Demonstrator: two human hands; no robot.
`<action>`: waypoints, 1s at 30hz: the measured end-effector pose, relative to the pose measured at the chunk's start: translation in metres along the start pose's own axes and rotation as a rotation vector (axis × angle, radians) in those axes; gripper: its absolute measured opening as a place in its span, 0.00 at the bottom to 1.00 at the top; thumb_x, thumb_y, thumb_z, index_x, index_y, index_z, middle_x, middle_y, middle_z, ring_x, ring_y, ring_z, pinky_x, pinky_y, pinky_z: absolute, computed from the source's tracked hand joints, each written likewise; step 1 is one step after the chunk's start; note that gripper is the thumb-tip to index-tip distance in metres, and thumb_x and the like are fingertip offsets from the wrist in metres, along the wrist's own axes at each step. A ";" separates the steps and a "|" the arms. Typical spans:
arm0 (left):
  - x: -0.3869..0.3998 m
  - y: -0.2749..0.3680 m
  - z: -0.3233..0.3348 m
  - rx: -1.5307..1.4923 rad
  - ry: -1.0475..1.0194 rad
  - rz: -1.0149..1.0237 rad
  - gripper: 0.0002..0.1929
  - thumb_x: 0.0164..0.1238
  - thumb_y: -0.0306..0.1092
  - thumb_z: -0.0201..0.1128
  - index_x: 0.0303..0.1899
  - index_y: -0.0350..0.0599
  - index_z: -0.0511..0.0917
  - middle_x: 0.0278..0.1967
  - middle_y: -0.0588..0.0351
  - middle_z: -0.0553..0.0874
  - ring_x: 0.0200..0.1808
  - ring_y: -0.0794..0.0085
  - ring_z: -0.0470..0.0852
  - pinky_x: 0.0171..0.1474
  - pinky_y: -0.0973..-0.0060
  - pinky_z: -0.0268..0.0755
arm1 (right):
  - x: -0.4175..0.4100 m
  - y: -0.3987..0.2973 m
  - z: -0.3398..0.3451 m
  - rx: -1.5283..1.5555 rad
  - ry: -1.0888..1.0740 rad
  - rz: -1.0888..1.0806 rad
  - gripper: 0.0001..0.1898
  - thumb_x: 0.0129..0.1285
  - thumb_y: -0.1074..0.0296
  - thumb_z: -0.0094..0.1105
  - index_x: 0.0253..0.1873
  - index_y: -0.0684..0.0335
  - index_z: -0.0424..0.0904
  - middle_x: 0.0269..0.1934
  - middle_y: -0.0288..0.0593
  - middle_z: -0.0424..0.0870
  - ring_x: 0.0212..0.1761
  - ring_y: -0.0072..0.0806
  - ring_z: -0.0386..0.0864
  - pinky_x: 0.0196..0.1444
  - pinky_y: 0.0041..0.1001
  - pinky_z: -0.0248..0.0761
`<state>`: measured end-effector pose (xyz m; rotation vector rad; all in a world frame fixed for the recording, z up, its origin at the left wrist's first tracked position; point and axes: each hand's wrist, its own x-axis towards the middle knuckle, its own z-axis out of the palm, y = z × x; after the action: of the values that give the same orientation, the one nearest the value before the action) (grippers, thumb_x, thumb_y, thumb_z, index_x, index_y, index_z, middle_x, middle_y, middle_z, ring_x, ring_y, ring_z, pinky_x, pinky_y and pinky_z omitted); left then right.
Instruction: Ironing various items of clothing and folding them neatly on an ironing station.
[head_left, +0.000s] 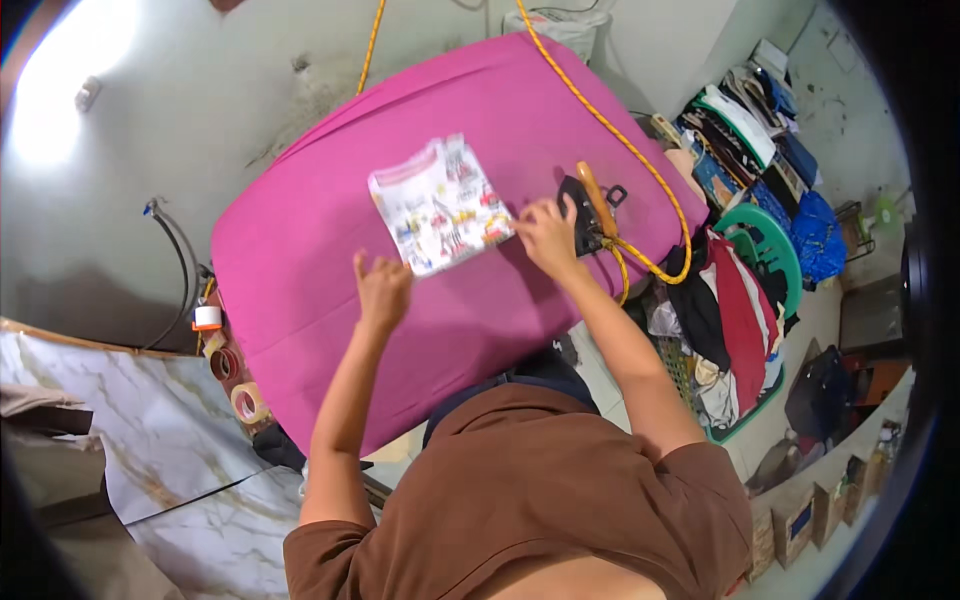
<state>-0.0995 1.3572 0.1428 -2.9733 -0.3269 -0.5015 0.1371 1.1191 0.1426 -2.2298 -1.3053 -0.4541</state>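
A folded white garment (444, 210) with a colourful print lies flat on a pink cloth-covered ironing table (315, 300). My left hand (384, 291) is at the garment's near-left corner, one finger raised. At its right corner, the fingertips of my right hand (549, 234) meet the edge, with another finger lifted towards the iron. Whether either hand pinches the fabric is not clear. Just beyond my right hand rests a black clothes iron (576, 214) with a wooden handle (595, 196). A yellow cord (637, 154) runs from it over the table's far edge.
Right of the table, a green plastic basket (772, 240) and heaped clothes (739, 322) stand close by. Stacked folded clothes (739, 124) lie farther back. Tape rolls (249, 403) sit along the left edge, near a black cable (182, 262) on the wall.
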 end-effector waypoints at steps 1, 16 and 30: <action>-0.017 0.010 0.004 -0.048 -0.059 0.023 0.09 0.65 0.32 0.63 0.24 0.52 0.84 0.27 0.60 0.87 0.41 0.67 0.84 0.71 0.47 0.49 | -0.022 0.000 0.007 0.014 -0.074 0.016 0.08 0.58 0.67 0.67 0.40 0.42 0.91 0.40 0.27 0.80 0.56 0.31 0.74 0.72 0.59 0.47; -0.051 0.127 0.049 -0.328 -0.226 0.047 0.34 0.71 0.60 0.57 0.73 0.53 0.67 0.75 0.48 0.64 0.78 0.52 0.57 0.76 0.37 0.35 | -0.101 -0.031 0.003 -0.013 -0.652 0.076 0.42 0.68 0.42 0.54 0.80 0.58 0.52 0.79 0.57 0.53 0.81 0.57 0.46 0.76 0.67 0.35; -0.005 0.048 0.062 -0.247 -0.374 -0.572 0.37 0.78 0.56 0.47 0.78 0.43 0.55 0.81 0.50 0.51 0.82 0.50 0.39 0.75 0.34 0.23 | -0.001 0.096 -0.024 0.749 -0.396 1.013 0.17 0.68 0.58 0.66 0.45 0.63 0.69 0.20 0.34 0.73 0.14 0.21 0.71 0.15 0.25 0.63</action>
<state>-0.0742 1.3188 0.0797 -3.1702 -1.2533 -0.0114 0.2200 1.0649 0.1367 -1.9939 -0.2408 0.7498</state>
